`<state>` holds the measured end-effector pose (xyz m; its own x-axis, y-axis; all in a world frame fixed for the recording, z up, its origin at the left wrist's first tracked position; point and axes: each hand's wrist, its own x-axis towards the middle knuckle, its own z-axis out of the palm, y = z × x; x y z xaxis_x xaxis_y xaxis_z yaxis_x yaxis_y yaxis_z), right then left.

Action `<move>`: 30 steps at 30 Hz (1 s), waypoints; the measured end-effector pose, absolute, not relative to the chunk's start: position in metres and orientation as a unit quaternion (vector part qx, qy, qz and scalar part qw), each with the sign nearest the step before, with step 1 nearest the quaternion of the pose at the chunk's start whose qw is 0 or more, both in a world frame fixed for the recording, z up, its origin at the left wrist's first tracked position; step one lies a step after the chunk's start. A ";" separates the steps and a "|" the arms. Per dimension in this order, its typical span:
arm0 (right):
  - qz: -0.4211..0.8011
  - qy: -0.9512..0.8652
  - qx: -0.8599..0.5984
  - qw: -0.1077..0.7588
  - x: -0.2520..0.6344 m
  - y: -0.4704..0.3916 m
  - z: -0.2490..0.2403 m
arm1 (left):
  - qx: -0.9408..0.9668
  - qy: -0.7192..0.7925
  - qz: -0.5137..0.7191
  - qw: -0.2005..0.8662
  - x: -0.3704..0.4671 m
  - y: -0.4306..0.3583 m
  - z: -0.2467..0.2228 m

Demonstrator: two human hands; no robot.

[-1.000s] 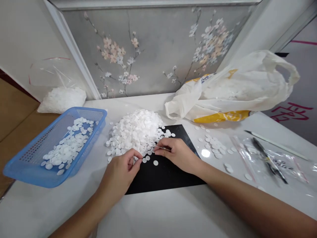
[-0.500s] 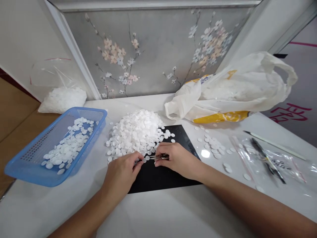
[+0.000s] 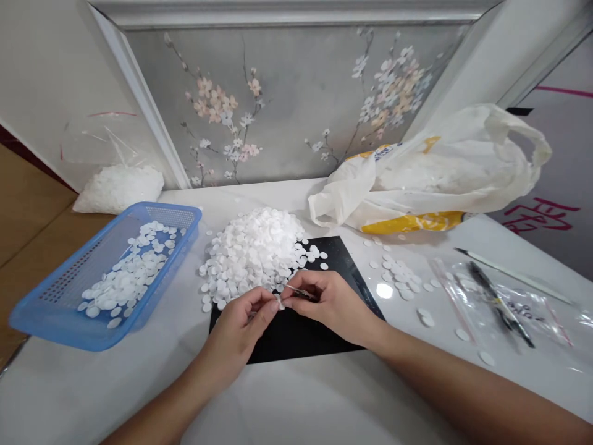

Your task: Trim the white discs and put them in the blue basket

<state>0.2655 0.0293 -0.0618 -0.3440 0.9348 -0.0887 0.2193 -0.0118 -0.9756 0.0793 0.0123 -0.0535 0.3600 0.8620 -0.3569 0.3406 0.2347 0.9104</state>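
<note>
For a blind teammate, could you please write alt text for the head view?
Left hand pinches a white disc and right hand holds a thin tool over a black board, before a heap of discs; a blue basket stands left.

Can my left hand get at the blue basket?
Probably yes: the open-topped basket sits left of your left hand, and the pile lies farther back, not between them. That hand seems to pinch a disc, though.

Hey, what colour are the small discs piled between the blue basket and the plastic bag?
The discs are white, showing best in the head view.
</note>
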 end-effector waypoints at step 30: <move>0.743 -0.428 -0.412 0.309 0.269 0.035 -0.063 | 0.525 0.505 0.249 0.638 0.074 0.019 -0.054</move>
